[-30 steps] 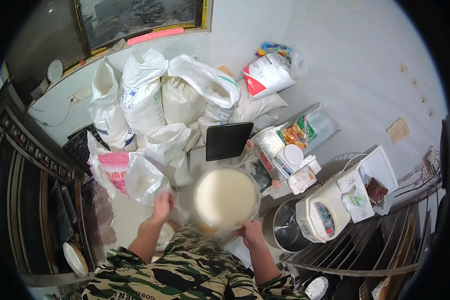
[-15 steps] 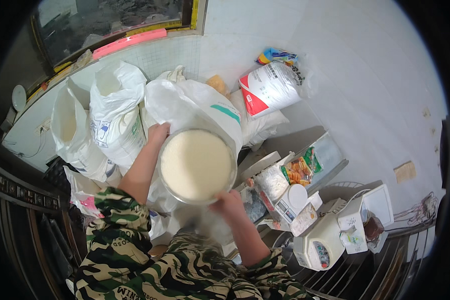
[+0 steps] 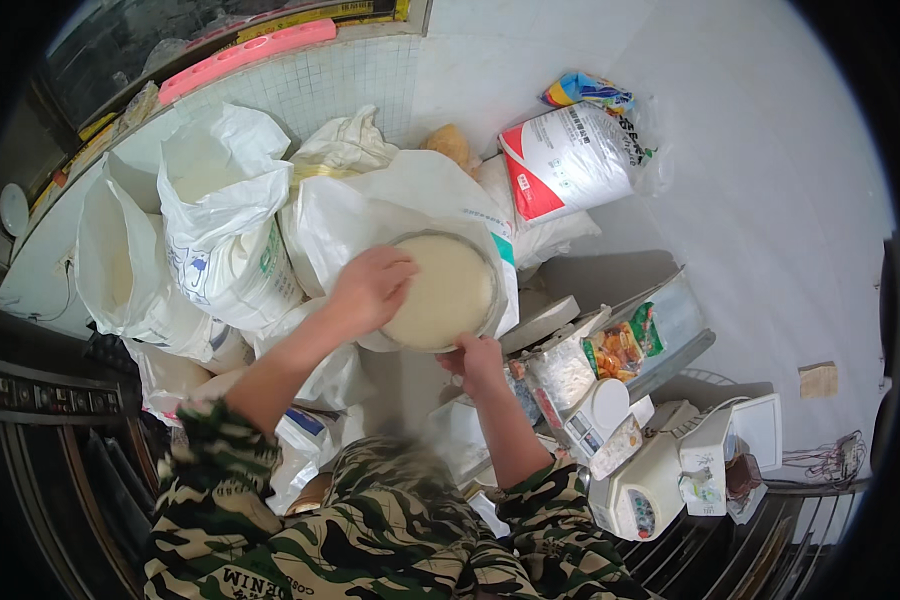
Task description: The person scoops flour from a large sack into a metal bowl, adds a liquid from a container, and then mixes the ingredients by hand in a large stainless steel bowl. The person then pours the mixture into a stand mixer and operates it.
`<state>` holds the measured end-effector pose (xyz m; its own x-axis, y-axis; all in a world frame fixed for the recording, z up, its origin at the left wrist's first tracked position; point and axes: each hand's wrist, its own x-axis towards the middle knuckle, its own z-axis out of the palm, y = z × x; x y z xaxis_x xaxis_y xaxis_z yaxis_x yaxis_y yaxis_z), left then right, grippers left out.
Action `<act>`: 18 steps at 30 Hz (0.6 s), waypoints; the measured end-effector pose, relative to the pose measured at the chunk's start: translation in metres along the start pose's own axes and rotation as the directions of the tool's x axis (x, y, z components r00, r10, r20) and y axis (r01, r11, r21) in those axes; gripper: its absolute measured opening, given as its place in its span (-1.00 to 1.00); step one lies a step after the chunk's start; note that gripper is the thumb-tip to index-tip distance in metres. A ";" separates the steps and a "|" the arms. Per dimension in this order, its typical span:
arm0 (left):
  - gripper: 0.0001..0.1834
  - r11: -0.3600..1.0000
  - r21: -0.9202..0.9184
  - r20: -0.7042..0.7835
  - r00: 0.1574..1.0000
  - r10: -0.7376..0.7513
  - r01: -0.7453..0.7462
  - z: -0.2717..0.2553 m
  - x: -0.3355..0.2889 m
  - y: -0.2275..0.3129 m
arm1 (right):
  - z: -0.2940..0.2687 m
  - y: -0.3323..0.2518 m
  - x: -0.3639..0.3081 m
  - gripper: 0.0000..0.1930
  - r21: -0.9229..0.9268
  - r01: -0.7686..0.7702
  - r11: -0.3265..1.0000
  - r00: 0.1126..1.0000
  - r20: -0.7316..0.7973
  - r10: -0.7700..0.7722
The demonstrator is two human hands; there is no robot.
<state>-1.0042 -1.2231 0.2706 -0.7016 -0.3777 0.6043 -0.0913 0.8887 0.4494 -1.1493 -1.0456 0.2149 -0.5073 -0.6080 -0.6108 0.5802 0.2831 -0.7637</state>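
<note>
A round metal bowl (image 3: pixel 498 290) is filled nearly to its rim with a pale cream, fine-looking grain or powder (image 3: pixel 445 290). My right hand (image 3: pixel 477 364) grips the near rim, thumb and fingers pinched around it. Over the left side of the bowl is my left hand (image 3: pixel 374 288), its fingers curled together above the filling; whether anything is in them is hidden. Just behind and beneath the bowl stands a large open white sack (image 3: pixel 370 205) with a green stripe, partly covered by the bowl and my left arm.
Other open white sacks (image 3: pixel 232 270) stand on the left. A full white-and-red bag (image 3: pixel 568 165) lies at the back right. To the right are a small white kitchen scale (image 3: pixel 602 410), an orange-and-green food packet (image 3: pixel 625 345) and a larger cream-coloured scale (image 3: pixel 642 490).
The bowl has moved right and away from me, over the sack. My left hand has left the rim and come over the filling; my right hand still holds the near edge.
</note>
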 end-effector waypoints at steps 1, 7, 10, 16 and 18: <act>-0.80 0.997 -0.034 0.108 0.992 0.072 -0.068 0.018 0.009 -0.014 | 0.001 -0.002 0.001 -0.70 -0.007 0.009 1.000 1.000 -0.006 -0.009; -0.80 0.954 -0.036 0.521 0.809 0.273 -0.298 0.066 0.034 -0.067 | 0.002 -0.003 0.019 -0.74 -0.006 0.002 1.000 0.997 -0.083 -0.002; -0.76 0.937 -0.043 0.635 0.714 0.294 -0.347 0.081 0.046 -0.081 | -0.007 -0.003 0.029 -0.74 0.010 -0.017 1.000 0.994 -0.103 0.018; -0.79 0.957 0.008 0.778 0.604 0.176 -0.290 0.097 0.064 -0.122 | -0.006 -0.010 0.045 -0.73 0.053 0.000 0.999 0.985 -0.170 0.009; -0.78 0.985 0.078 0.800 0.599 0.031 -0.155 0.088 0.074 -0.123 | -0.013 -0.014 0.044 -0.70 0.033 0.012 0.999 0.977 -0.213 -0.004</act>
<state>-1.1074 -1.3370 0.2022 -0.9885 0.0100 -0.1509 -0.0358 0.9541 0.2974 -1.1883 -1.0666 0.1959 -0.6341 -0.4370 -0.6379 0.5947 0.2517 -0.7635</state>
